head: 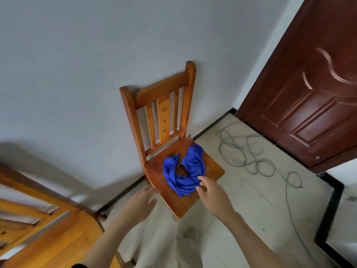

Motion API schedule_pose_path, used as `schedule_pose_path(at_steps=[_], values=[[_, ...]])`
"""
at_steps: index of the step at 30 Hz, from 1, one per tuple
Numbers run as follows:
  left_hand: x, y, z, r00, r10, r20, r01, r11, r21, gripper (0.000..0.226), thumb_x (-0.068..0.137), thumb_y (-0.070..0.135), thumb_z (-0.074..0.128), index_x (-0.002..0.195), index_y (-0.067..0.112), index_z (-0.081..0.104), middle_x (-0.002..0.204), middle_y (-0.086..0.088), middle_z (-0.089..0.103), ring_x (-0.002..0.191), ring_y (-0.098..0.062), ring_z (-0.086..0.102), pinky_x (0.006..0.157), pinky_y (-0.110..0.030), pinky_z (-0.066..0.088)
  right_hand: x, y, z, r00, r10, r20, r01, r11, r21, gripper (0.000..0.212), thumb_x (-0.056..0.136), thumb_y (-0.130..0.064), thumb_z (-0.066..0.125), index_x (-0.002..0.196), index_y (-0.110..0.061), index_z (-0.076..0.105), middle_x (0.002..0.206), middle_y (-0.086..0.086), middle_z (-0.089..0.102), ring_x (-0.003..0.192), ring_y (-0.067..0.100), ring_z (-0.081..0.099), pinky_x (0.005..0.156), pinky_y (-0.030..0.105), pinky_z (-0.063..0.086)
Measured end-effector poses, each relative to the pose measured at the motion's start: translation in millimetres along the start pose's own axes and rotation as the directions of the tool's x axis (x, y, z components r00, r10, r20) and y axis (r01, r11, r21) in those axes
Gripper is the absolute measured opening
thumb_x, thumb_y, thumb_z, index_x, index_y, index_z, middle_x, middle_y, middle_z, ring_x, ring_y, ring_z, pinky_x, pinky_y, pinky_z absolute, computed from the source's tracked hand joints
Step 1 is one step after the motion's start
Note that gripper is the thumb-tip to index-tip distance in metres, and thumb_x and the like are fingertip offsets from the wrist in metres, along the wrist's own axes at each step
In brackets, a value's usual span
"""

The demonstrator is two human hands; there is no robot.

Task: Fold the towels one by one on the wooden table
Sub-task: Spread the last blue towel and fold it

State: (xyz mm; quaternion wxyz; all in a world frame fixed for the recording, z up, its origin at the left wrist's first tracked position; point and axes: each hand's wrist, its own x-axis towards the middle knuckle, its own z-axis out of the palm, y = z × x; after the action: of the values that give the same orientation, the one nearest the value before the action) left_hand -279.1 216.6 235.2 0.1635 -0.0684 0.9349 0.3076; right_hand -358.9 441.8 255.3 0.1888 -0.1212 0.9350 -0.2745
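Note:
A crumpled blue towel point(185, 171) lies in a loose ring on the seat of a wooden chair point(164, 113) that stands against the wall. My right hand point(211, 192) reaches over the seat's front, fingers spread and relaxed, fingertips at the towel's near edge; contact cannot be told. My left hand point(142, 202) hovers just left of the seat's front corner, fingers loosely extended, holding nothing. The wooden table point(58, 238) shows partly at the lower left.
A tangled grey cable point(249, 151) lies on the tiled floor to the right of the chair. A dark red door point(313, 97) stands at the right. Another wooden chair point(23, 207) sits at the far left beside the table.

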Motion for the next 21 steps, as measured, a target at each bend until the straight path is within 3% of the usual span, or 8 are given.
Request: schedule_pose_path(at_steps=[7, 11, 15, 21], values=[[132, 10, 60, 0.965, -0.258, 0.043, 0.262, 0.955, -0.136, 0.031, 0.094, 0.013, 0.048, 0.123, 0.015, 0.056, 0.124, -0.002, 0.059, 0.111, -0.015, 0.055, 0.083, -0.012, 0.031, 120, 85, 23, 0.982, 0.006, 0.189, -0.007, 1.0, 0.004, 0.04, 0.097, -0.029, 0.044, 0.135, -0.016, 0.044, 0.128, 0.001, 0.055, 0.118, 0.012, 0.051, 0.093, 0.023, 0.039], [196, 2, 102, 0.903, -0.404, 0.146, 0.426, 0.885, -0.188, 0.037, 0.093, 0.007, 0.044, 0.128, 0.014, 0.053, 0.128, -0.008, 0.057, 0.117, -0.022, 0.053, 0.097, -0.027, 0.038, 176, 125, 44, 0.959, 0.001, 0.285, 0.005, 1.0, -0.02, 0.04, 0.097, -0.027, 0.045, 0.135, -0.014, 0.045, 0.13, 0.002, 0.055, 0.119, 0.014, 0.05, 0.096, 0.025, 0.039], [239, -21, 142, 0.83, -0.531, 0.169, 0.557, 0.801, -0.218, 0.041, 0.092, 0.006, 0.042, 0.132, 0.013, 0.048, 0.132, -0.012, 0.052, 0.12, -0.028, 0.049, 0.098, -0.034, 0.038, 218, 157, 74, 0.93, -0.011, 0.369, 0.034, 0.998, -0.056, 0.04, 0.097, -0.029, 0.043, 0.135, -0.016, 0.045, 0.131, 0.001, 0.054, 0.121, 0.016, 0.049, 0.098, 0.027, 0.04], [293, -68, 183, 0.829, -0.53, 0.181, 0.555, 0.821, -0.135, 0.06, 0.093, 0.017, 0.051, 0.146, 0.013, 0.024, 0.149, -0.014, 0.028, 0.136, -0.032, 0.029, 0.109, -0.038, 0.025, 256, 188, 128, 0.898, -0.032, 0.44, 0.069, 0.995, -0.068, 0.04, 0.097, -0.029, 0.044, 0.135, -0.017, 0.045, 0.131, -0.001, 0.055, 0.121, 0.014, 0.049, 0.096, 0.025, 0.039]])
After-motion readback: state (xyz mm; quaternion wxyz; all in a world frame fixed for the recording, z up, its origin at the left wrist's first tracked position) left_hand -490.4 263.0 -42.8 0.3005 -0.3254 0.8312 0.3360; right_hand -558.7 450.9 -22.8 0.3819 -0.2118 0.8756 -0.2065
